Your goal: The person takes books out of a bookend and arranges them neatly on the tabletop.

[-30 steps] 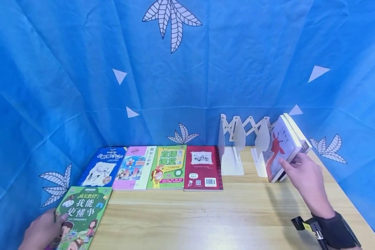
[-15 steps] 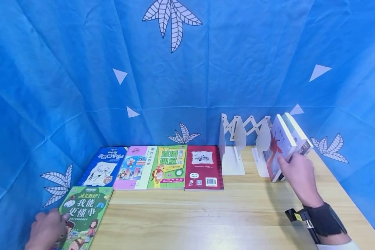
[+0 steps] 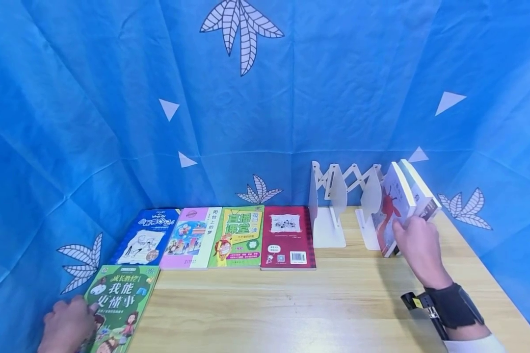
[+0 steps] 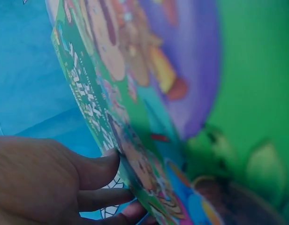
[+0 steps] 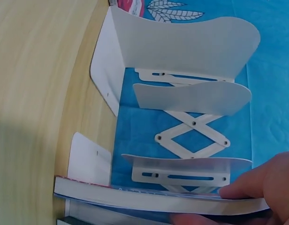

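At the front left of the table, my left hand (image 3: 68,323) pinches the left edge of a green children's book (image 3: 122,304). In the left wrist view its thumb (image 4: 100,168) lies on the picture cover and the fingers are behind the edge. My right hand (image 3: 421,247) grips an upright book with a red giraffe cover (image 3: 390,211), thumb on the cover side and fingers on the other. That book leans beside the rightmost plate of a white expanding bookend (image 3: 371,206). Another upright book (image 3: 417,189) stands to its right, with a gap at the top.
A row of flat books lies along the back edge: blue (image 3: 143,240), pink and white (image 3: 190,240), yellow-green (image 3: 238,240) and dark red (image 3: 288,240). A blue curtain (image 3: 256,113) hangs behind the wooden table (image 3: 265,314).
My right hand has shifted left with the giraffe book, and a gap has opened between it and the book on its right. My left hand and the green book have moved slightly right.
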Action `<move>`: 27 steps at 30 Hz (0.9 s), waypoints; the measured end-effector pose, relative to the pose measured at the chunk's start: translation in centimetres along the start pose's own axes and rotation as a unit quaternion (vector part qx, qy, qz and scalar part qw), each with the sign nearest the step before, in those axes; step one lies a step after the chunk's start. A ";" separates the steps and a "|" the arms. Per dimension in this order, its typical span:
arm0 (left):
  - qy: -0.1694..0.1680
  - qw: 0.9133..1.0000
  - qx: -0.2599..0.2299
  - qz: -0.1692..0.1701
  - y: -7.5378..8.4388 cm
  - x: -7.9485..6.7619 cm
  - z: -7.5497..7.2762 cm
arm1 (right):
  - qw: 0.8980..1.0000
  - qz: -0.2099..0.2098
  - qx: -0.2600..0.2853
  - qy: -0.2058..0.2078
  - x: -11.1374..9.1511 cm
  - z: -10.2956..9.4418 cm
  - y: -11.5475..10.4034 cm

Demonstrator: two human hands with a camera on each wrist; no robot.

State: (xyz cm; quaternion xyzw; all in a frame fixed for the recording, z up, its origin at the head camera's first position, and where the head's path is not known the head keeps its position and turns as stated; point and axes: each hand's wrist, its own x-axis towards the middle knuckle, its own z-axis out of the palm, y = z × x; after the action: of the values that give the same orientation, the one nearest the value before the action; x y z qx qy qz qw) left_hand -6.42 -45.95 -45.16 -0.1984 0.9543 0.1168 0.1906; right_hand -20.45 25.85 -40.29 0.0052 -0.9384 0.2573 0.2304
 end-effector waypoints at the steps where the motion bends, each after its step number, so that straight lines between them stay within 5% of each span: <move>1: 0.005 1.000 0.003 0.001 0.1 0.0 0.0 | 1.000 -0.002 0.001 0.000 0.0 0.0 0.1; 16: 0.164 0.985 -0.059 0.004 5.5 -2.0 -0.9 | 0.999 -0.029 0.014 0.022 -1.5 -0.4 0.4; 21: 0.187 0.975 -0.108 0.055 8.9 -3.4 -0.8 | 0.999 -0.040 0.009 0.028 -2.5 -1.0 0.2; 27: 0.234 0.948 -0.141 0.163 12.7 -5.6 -0.1 | 0.998 -0.047 0.005 0.029 -3.5 -2.3 0.0</move>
State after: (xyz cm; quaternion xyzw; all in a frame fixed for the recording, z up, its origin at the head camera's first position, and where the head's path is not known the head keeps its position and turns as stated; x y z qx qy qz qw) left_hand -7.10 -32.74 -40.89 -0.0870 0.9653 0.2296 -0.0893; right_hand -16.32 26.57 -40.09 0.0430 -0.9290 0.2508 0.2689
